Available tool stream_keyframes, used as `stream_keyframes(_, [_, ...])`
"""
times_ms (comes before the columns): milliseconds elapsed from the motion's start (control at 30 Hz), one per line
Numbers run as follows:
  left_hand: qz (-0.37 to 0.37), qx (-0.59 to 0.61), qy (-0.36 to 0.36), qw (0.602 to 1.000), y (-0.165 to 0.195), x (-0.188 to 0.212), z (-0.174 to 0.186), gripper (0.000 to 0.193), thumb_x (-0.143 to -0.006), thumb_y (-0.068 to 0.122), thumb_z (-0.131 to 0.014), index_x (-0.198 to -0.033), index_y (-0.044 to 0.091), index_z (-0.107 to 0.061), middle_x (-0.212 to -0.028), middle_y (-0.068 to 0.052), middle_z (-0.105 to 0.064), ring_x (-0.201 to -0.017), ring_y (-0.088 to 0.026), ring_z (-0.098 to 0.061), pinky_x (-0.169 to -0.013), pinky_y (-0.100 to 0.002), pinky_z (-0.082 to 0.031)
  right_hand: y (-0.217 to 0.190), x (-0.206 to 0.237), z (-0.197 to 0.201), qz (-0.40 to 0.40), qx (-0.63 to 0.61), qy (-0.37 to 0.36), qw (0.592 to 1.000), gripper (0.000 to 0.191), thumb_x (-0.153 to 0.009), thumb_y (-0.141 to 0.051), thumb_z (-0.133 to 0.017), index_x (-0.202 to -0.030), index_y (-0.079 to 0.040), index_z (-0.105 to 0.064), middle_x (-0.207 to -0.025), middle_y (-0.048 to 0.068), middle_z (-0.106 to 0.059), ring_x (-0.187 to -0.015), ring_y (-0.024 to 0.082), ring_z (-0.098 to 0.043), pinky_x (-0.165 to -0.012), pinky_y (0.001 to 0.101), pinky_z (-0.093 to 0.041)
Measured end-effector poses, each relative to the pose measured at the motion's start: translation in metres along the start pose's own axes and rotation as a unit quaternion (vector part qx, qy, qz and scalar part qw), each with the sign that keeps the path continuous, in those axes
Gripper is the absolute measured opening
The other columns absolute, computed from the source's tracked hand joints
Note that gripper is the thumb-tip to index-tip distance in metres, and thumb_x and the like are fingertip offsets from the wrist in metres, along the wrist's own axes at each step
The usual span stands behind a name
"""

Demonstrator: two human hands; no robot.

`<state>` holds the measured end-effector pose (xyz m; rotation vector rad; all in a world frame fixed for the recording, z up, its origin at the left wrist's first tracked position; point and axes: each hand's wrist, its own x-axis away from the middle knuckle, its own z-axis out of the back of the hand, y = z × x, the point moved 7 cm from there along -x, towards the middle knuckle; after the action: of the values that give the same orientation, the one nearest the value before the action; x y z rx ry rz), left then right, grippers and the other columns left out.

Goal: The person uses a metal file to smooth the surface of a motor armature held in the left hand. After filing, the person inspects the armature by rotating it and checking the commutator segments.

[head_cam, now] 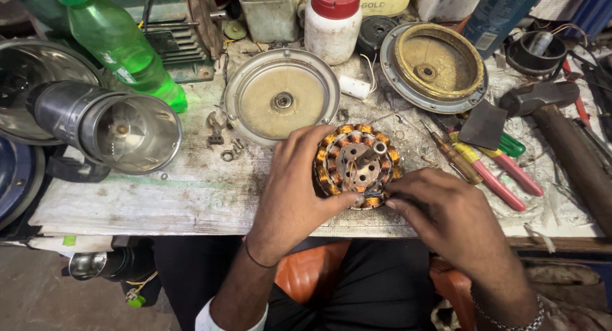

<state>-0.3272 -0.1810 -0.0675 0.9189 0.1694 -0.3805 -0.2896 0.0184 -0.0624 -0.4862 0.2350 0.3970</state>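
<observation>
Both hands (299,184) (446,216) grip copper-wound stator (357,165) (near workbench (159,197) front edge).

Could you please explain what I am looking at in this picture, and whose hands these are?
The single picture comes from a camera worn on a person's head, looking down at a cluttered workbench. The left hand and the right hand are the person's own, both touching a round motor stator with copper windings. Behind it lie two round metal covers, a grey one and a brassy one. A steel jar and green bottle lie to the left; screwdrivers and a hammer to the right.
</observation>
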Motion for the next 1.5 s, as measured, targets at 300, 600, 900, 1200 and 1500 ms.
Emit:
stream_keyframes(300, [-0.062,-0.014,-0.019,0.998,0.014,0.005,-0.006,0.113,-0.056,0.022,-0.097,-0.150,0.005,-0.037,-0.146,-0.019,-0.043,-0.135,-0.041,-0.041,-0.115,-0.049,-0.037,-0.010,-0.002,-0.001,0.025,0.004,0.022,0.999,0.020,-0.078,-0.019,-0.080,-0.097,-0.011,-0.078,-0.095,0.005,-0.075,-0.085,0.022,-0.075,-0.072,0.0343,-0.059])
stream_keyframes(600, [-0.058,-0.020,-0.033,0.998,0.012,0.004,-0.008,0.110,-0.057,0.022,-0.097,-0.149,0.007,-0.039,-0.147,-0.018,-0.042,-0.136,-0.040,-0.039,-0.114,-0.050,-0.038,-0.011,-0.004,-0.005,-0.001,-0.009,0.019,1.000,0.017,-0.079,-0.015,-0.080,-0.095,-0.010,-0.079,-0.090,0.006,-0.072,-0.076,0.021,-0.072,-0.066,0.0341,-0.058])
stream_keyframes(900, [-0.066,0.013,-0.043,0.997,0.006,0.006,-0.004,0.101,-0.063,0.019,-0.094,-0.149,0.006,-0.041,-0.147,-0.016,-0.044,-0.140,-0.037,-0.042,-0.117,-0.046,-0.038,-0.002,-0.006,-0.004,0.021,-0.061,0.091,0.994,0.020,-0.089,-0.006,-0.070,-0.108,-0.007,-0.074,-0.105,0.009,-0.070,-0.096,0.022,-0.072,-0.082,0.0328,-0.058])
stream_keyframes(1200, [-0.067,-0.002,-0.053,0.996,-0.001,0.002,-0.008,0.092,-0.065,0.020,-0.091,-0.145,0.004,-0.048,-0.148,-0.015,-0.044,-0.141,-0.035,-0.041,-0.117,-0.045,-0.039,0.009,-0.011,-0.022,0.041,-0.030,0.036,0.998,0.026,-0.086,-0.012,-0.073,-0.112,-0.012,-0.076,-0.127,0.016,-0.058,-0.119,0.031,-0.057,-0.098,0.0421,-0.048])
stream_keyframes(1500, [-0.025,0.017,-0.061,0.998,-0.005,-0.001,-0.009,0.076,-0.072,0.029,-0.092,-0.135,0.004,-0.059,-0.149,-0.013,-0.042,-0.145,-0.034,-0.038,-0.117,-0.046,-0.036,0.023,-0.011,-0.022,0.009,-0.086,0.066,0.994,0.024,-0.095,-0.017,-0.070,-0.118,-0.009,-0.072,-0.126,0.016,-0.060,-0.121,0.032,-0.061,-0.101,0.0406,-0.050])
